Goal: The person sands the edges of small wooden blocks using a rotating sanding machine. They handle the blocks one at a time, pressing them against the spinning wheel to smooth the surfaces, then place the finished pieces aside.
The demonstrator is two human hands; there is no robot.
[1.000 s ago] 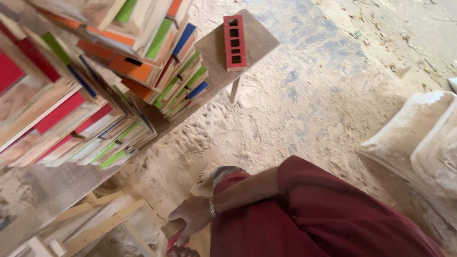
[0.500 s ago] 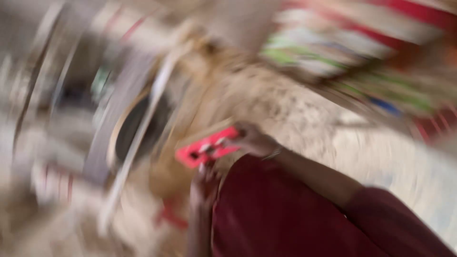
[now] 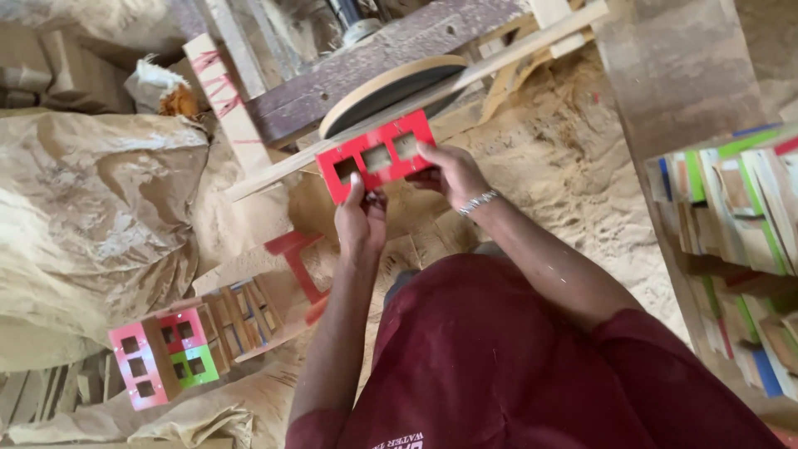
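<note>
Sawdust [image 3: 573, 183] covers the workshop floor under both hands. Left hand [image 3: 362, 220] pinches the lower left edge of a red frame [image 3: 378, 155] — a flat painted wooden piece with three square cut-outs — thumb on its face. Right hand [image 3: 449, 170], with a metal bracelet [image 3: 478, 201] at the wrist, grips the frame's right end, fingers curled over it. Frame is held in the air just in front of a sanding disc [image 3: 391, 90]. Lower left lies a stack of painted frames [image 3: 179, 353] beside crumpled sacking [image 3: 91, 216]. Coloured boards [image 3: 731, 208] stand on shelves at right.
</note>
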